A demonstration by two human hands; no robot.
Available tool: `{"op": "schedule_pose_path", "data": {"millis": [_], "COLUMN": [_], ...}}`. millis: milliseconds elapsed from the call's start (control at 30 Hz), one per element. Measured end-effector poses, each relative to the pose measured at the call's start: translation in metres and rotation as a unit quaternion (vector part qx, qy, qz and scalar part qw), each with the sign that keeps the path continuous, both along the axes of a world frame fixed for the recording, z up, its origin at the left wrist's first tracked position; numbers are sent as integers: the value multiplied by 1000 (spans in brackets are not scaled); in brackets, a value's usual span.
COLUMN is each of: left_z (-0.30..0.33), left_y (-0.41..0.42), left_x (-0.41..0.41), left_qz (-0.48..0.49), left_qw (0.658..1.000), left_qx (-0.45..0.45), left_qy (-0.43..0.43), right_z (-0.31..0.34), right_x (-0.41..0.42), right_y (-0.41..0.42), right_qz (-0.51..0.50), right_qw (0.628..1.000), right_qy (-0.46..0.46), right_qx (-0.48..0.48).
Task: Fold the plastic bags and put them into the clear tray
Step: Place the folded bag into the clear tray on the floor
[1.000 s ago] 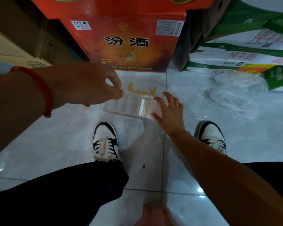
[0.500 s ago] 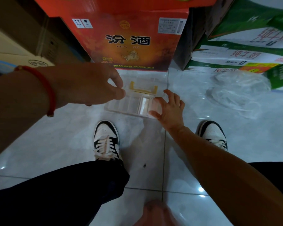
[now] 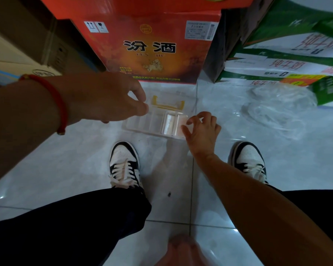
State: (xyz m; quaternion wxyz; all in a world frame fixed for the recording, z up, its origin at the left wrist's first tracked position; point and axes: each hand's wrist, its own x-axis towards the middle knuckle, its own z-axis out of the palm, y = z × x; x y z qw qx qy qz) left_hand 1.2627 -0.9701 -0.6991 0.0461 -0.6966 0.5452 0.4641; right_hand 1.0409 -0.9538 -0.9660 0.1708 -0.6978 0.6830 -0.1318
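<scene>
Clearly, with our right hand (image 3: 202, 131) pinching a folded plastic bag (image 3: 182, 122) at the right end of the clear tray (image 3: 142, 123) in mid-frame and our left hand (image 3: 112, 98) hovering with fingers loosely curled, the slippery fold could spring open upon release.

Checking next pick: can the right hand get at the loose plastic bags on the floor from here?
Probably yes. The plastic bags lie in the open on the floor to the right of the right hand, nothing between them. That hand is at the clear tray.
</scene>
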Motion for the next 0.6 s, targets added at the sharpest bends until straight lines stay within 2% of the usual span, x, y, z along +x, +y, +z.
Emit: {"op": "schedule_pose_path", "data": {"millis": [367, 600], "left_z": [0, 2], "left_y": [-2, -1], "left_x": [-4, -5], "left_qz": [-6, -12], "left_qw": [1000, 1000], "left_qx": [10, 16], "left_qy": [-16, -24], "right_z": [1, -5], "right_x": [14, 13], "right_y": [2, 3], "right_qz": [-45, 5], "right_qw": [999, 1000], "right_qy": [-24, 13], "right_qx": [14, -9]}}
